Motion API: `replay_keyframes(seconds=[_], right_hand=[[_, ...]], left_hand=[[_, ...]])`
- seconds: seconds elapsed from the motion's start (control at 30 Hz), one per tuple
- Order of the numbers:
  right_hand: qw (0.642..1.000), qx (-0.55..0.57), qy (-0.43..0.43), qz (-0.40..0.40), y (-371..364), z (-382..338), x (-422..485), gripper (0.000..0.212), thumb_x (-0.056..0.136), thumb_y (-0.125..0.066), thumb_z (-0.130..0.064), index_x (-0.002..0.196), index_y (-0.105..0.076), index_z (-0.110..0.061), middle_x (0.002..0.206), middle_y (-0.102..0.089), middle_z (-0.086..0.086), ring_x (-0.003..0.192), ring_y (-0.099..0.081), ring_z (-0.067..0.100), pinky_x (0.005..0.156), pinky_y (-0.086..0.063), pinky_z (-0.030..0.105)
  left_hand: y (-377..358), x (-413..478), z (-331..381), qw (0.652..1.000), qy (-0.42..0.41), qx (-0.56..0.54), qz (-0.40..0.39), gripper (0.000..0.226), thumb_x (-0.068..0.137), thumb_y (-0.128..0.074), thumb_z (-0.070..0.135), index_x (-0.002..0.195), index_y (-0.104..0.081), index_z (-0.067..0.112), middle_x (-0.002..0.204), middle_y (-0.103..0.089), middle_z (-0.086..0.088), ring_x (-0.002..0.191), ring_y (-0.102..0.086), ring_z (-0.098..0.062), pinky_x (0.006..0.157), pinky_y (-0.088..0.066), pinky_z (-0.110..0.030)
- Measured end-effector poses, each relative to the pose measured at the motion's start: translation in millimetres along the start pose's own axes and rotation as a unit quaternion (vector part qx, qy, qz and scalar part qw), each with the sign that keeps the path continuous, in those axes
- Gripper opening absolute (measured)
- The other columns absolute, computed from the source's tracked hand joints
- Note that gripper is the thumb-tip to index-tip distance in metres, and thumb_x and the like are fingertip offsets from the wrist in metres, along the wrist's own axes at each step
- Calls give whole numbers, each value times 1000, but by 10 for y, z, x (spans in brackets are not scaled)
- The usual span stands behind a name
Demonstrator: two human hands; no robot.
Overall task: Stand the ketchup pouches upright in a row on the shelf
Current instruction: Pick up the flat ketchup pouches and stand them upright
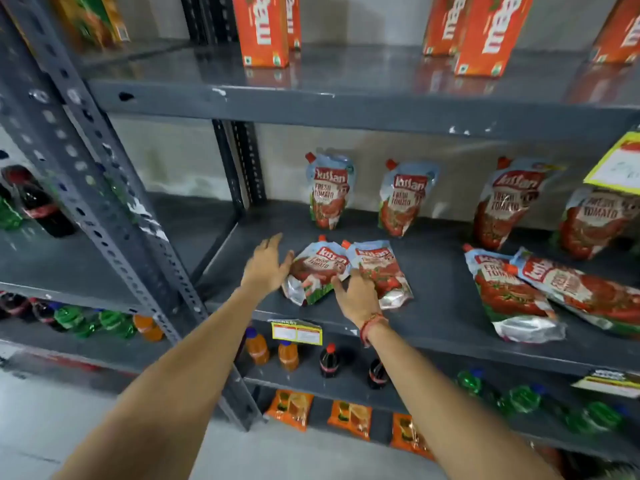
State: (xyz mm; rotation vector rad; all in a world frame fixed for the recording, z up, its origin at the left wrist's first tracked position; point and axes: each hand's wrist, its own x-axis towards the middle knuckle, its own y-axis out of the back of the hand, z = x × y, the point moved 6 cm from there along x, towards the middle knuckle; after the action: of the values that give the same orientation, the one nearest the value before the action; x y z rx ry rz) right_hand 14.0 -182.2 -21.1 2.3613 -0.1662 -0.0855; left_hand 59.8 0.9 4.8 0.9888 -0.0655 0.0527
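Observation:
Several ketchup pouches stand upright along the back of the grey shelf point(433, 327), among them one at the left point(329, 190) and one beside it point(403, 199). Two pouches lie flat near the front: a left one point(317, 270) and a right one point(379, 268). My left hand point(268, 263) is open, fingers spread, touching the left edge of the left flat pouch. My right hand point(356, 296) rests with spread fingers on the lower ends of both flat pouches. Two more pouches point(509, 294) lie flat at the right.
Orange juice cartons point(263, 29) stand on the shelf above. Small soda and orange drink bottles point(289, 355) sit on the shelf below, with orange packets point(291, 408) lower still. A yellow price tag point(620, 164) hangs at the right. A slotted upright post point(114, 188) stands at the left.

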Motion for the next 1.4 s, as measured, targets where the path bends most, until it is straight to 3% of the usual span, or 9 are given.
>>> replay_keyframes(seconds=[0.27, 0.4, 0.53, 0.63, 0.77, 0.97, 1.1, 1.2, 1.4], right_hand=[[952, 231, -198, 39, -440, 94, 229, 38, 95, -50, -23, 107, -64, 11, 114, -65, 31, 108, -61, 43, 93, -48, 48], [926, 291, -238, 45, -616, 173, 197, 33, 91, -59, -18, 111, -64, 7, 117, -65, 26, 107, -63, 40, 90, -52, 44], [851, 441, -281, -42, -782, 80, 189, 32, 86, -65, -11, 114, -61, 3, 120, -64, 23, 111, -62, 36, 90, -53, 43], [850, 451, -266, -60, -722, -50, 209, 26, 85, -67, -12, 109, -63, -4, 120, -65, 19, 111, -62, 33, 84, -52, 38], [876, 457, -149, -32, -451, -234, 396, 39, 79, -72, -7, 113, -53, -6, 120, -65, 17, 101, -63, 25, 82, -54, 39], [929, 369, 20, 7, -201, -389, 576, 34, 79, -71, 0, 108, -53, -2, 105, -69, 17, 82, -66, 7, 67, -56, 15], [922, 387, 24, 10, -292, -347, 581, 32, 82, -70, -7, 111, -59, -3, 104, -69, 5, 86, -66, -1, 68, -55, 11], [915, 403, 25, 12, -320, -367, 603, 29, 82, -70, -12, 109, -62, -4, 101, -70, 3, 90, -67, 1, 71, -56, 14], [908, 419, -2, 13, -289, -416, 683, 13, 81, -71, -23, 91, -66, -17, 97, -72, 3, 86, -69, 7, 67, -57, 17]], left_hand=[[-495, 284, -121, 953, 166, -212, -139, 29, 89, -55, 22, 108, -65, 2, 114, -67, -20, 105, -63, -32, 94, -49, -37], [-594, 254, -357, 932, 192, -243, -190, 33, 88, -58, 24, 110, -65, 0, 112, -68, -20, 102, -65, -32, 97, -50, -43], [-592, 251, -678, 916, 253, -260, -173, 40, 89, -58, 33, 112, -61, 0, 116, -66, -18, 99, -64, -31, 92, -51, -39], [-561, 284, -623, 879, 288, -348, -156, 34, 93, -51, 30, 113, -59, 3, 118, -65, -19, 86, -65, -27, 79, -51, -36], [-332, 494, -446, 861, 232, -440, -110, 30, 94, -48, 36, 106, -58, 10, 116, -65, -14, 104, -63, -29, 96, -49, -43], [-25, 544, -185, 852, 69, -516, -44, 22, 94, -46, 38, 91, -62, 24, 91, -70, 8, 85, -65, -5, 67, -50, -19], [-28, 458, -218, 850, -31, -525, -31, 21, 90, -55, 30, 99, -64, 13, 95, -70, -1, 88, -66, -10, 73, -53, -22], [53, 497, -182, 850, -69, -520, -40, 16, 87, -59, 31, 88, -67, 17, 86, -73, 6, 82, -68, -5, 69, -54, -18], [136, 593, -142, 878, -43, -476, -29, 25, 89, -56, 34, 76, -66, 15, 67, -73, 11, 68, -68, 3, 58, -49, -7]])
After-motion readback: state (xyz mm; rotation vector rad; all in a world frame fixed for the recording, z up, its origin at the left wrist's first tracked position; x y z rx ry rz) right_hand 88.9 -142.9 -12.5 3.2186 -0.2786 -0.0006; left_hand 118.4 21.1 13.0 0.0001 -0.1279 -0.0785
